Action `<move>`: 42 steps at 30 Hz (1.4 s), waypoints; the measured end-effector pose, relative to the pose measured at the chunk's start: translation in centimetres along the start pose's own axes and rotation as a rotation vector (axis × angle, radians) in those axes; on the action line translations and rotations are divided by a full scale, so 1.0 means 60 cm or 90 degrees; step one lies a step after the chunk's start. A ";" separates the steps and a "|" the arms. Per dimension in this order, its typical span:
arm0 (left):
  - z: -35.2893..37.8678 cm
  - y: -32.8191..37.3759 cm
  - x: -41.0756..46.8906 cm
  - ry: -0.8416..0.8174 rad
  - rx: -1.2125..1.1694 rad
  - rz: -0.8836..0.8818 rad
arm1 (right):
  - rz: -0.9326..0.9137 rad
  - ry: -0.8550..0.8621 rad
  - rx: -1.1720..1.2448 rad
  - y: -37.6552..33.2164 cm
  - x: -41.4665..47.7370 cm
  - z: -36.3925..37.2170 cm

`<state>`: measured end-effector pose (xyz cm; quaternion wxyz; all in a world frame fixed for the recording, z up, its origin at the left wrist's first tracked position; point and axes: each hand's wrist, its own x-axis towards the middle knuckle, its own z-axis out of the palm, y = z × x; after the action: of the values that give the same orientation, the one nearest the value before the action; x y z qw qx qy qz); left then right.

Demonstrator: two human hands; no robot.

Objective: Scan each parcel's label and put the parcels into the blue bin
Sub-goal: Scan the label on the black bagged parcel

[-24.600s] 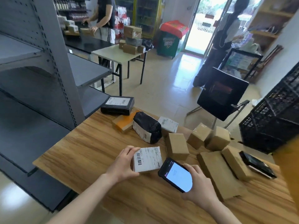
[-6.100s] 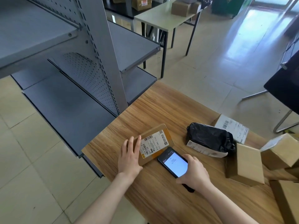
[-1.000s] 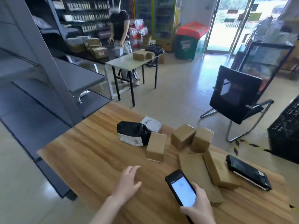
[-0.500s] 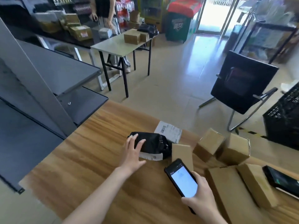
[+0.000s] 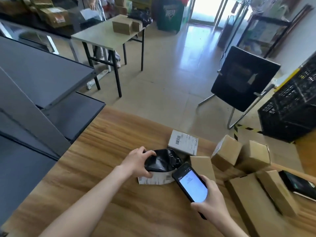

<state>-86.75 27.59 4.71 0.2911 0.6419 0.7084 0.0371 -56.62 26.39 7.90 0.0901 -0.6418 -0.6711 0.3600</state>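
My left hand (image 5: 138,162) grips the black plastic parcel (image 5: 162,162) on the wooden table (image 5: 102,185); its white label (image 5: 153,179) shows along the near side. My right hand (image 5: 209,205) holds a phone scanner (image 5: 189,183) with a lit screen just right of that parcel. Behind it lies a white labelled parcel (image 5: 183,144). Several brown cardboard boxes (image 5: 225,152) crowd the table's right part. No blue bin is in view.
A flat black parcel (image 5: 298,184) lies at the table's right edge. Grey metal shelving (image 5: 42,79) stands left. Beyond the table are a black chair (image 5: 242,84), a black crate (image 5: 294,106), a small table (image 5: 106,36) with boxes, and a person behind it.
My left hand has closed around the black parcel, which it was only touching half a second ago. The phone has moved closer to the parcel's label.
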 end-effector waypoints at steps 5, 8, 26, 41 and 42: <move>-0.043 -0.077 -0.028 -0.108 -0.123 -0.072 | -0.019 -0.050 -0.013 -0.044 0.011 0.036; -0.039 -0.092 -0.043 -0.012 -0.165 -0.068 | -0.016 -0.076 -0.017 -0.059 0.010 0.058; 0.035 -0.080 -0.055 0.138 0.150 -0.044 | -0.107 -0.046 -0.295 -0.104 0.039 0.009; -0.005 -0.091 -0.119 0.163 0.301 0.000 | -0.228 -0.034 -0.546 -0.147 0.003 -0.028; -0.005 -0.089 -0.123 0.165 0.309 0.001 | -0.229 -0.031 -0.548 -0.146 -0.002 -0.031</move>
<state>-91.59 19.91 5.40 0.0361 0.6832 0.7275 -0.0518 -62.50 27.68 14.52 -0.1392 -0.4852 -0.8622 0.0424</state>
